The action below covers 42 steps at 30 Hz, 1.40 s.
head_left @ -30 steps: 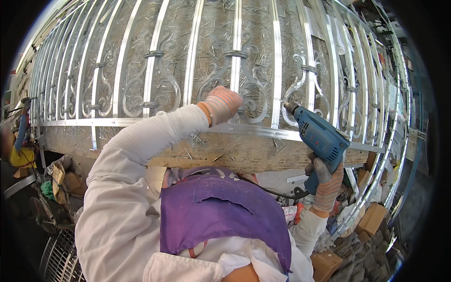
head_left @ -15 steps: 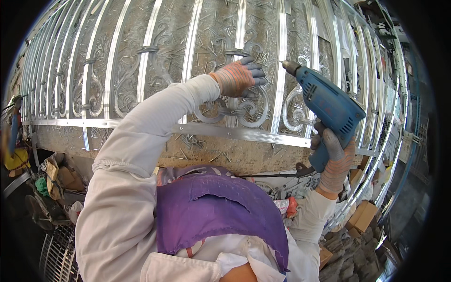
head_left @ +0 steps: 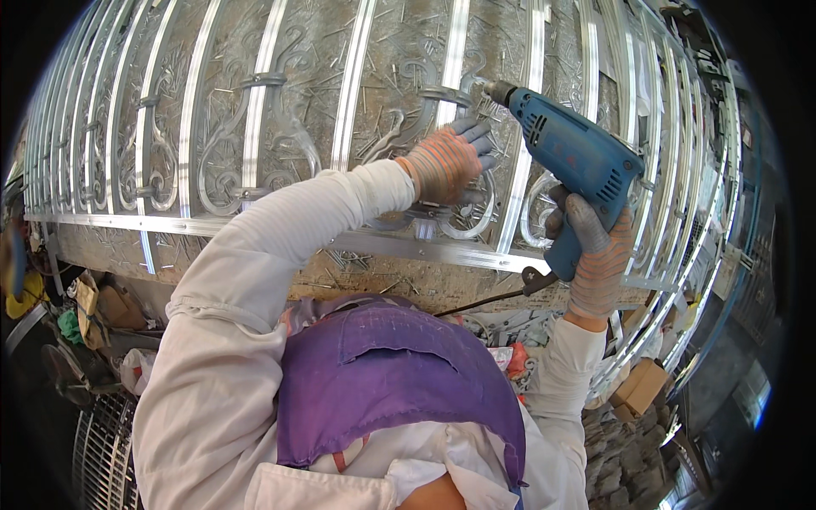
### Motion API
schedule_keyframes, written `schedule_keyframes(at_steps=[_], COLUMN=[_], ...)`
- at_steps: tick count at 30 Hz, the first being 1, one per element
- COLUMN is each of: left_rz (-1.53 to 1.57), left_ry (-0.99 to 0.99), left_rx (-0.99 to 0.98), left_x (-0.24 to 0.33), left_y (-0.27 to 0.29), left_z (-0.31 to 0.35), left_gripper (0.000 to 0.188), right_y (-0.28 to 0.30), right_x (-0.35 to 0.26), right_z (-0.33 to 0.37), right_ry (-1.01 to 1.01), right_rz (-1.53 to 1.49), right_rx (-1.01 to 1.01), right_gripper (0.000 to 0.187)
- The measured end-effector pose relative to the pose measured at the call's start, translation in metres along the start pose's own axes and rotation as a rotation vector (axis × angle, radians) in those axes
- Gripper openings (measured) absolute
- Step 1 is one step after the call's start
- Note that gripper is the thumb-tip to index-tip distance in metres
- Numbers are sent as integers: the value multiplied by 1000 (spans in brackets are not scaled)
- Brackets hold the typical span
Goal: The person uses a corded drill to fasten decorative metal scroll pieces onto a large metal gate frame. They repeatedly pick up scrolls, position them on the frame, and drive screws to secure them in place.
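Its handle (head_left: pixel 562 257) gripped in the right hand (head_left: pixel 595 251), the blue drill (head_left: pixel 574 140) is above the metal grille (head_left: pixel 353 76), long axis slanting from lower right to an upper-left-pointing chuck (head_left: pixel 503 93), nearer the collar (head_left: pixel 444 94) than 0.5 s ago, while the left hand (head_left: pixel 446 166), fingers (head_left: pixel 477 134) extended, covers part of the scroll (head_left: pixel 467 235).

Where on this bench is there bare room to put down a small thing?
Fairly bare: the wooden front strip, between the bottom rail and the dark cord. Crowded: between the upright bars, where metal scraps are scattered.
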<state>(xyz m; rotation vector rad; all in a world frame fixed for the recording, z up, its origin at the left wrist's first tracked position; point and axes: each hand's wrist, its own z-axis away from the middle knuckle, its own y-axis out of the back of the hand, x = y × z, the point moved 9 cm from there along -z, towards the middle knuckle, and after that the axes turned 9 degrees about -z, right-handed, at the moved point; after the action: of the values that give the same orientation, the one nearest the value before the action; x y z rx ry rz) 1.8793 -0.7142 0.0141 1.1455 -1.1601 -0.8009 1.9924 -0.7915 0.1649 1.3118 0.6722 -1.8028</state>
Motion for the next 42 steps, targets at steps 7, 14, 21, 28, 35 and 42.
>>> schedule_keyframes(at_steps=[7, 14, 21, 28, 35, 42], left_rz=[-1, 54, 31, 15, -18, -44], left_ry=[60, 30, 31, 2, -17, -24], left_rx=[-39, -44, 26, -15, -139, -224], left_x=[6, 6, 4, 5, 6, 5], left_y=[-10, -13, -12, -3, -5, -23], left_z=[-2, -4, 0, -2, -2, -7], left_gripper=[81, 75, 71, 67, 72, 75], right_y=[-17, -26, -46, -63, -87, -100], right_x=[8, -2, -15, -24, -38, -41], right_z=[-14, -17, -21, -32, -55, -57], right_ry=[-12, -28, -14, -1, 250, 299], right_rz=[29, 206, 337, 627, 866, 983], right_rx=[-31, -39, -70, -103, -253, -298], right_gripper=[40, 43, 42, 47, 63, 70])
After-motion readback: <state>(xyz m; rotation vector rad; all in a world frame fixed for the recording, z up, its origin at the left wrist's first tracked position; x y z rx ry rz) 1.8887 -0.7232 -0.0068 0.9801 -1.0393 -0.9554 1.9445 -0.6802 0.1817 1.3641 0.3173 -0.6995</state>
